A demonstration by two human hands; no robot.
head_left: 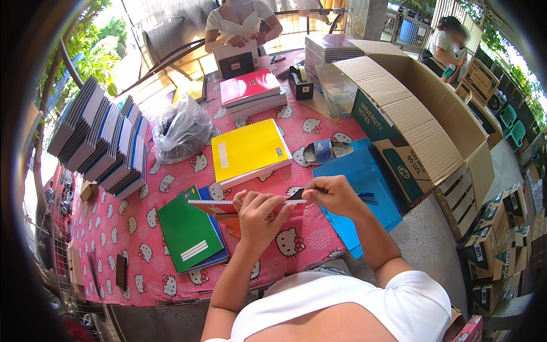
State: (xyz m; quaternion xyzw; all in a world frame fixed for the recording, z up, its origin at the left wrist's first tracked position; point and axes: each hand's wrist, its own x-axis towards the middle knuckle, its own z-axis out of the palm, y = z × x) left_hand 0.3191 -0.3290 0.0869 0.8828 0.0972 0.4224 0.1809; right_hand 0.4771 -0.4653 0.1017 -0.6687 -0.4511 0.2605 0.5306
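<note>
My left hand (259,214) grips a red spiral notebook (212,205), held nearly edge-on above the table's front, thumb on the near side and fingers over its top. At the notebook's right end, my right hand (330,194) is closed, pinching a small dark piece (297,194) against the corner; its exact kind is hard to make out. Below and to the left lies a green notebook (191,228) on top of a blue one. Beyond my hands rests a stack with a yellow notebook (249,149) uppermost. Blue plastic sheets (364,202) lie under my right forearm.
Tall notebook stacks (105,139) stand at the left, near a clear plastic bag (183,131) of dark items. A red-topped pile (250,88), tape dispenser (300,82) and open carton (410,108) are farther off. A tape roll (325,151) sits mid-table. A co-worker (242,23) sits opposite.
</note>
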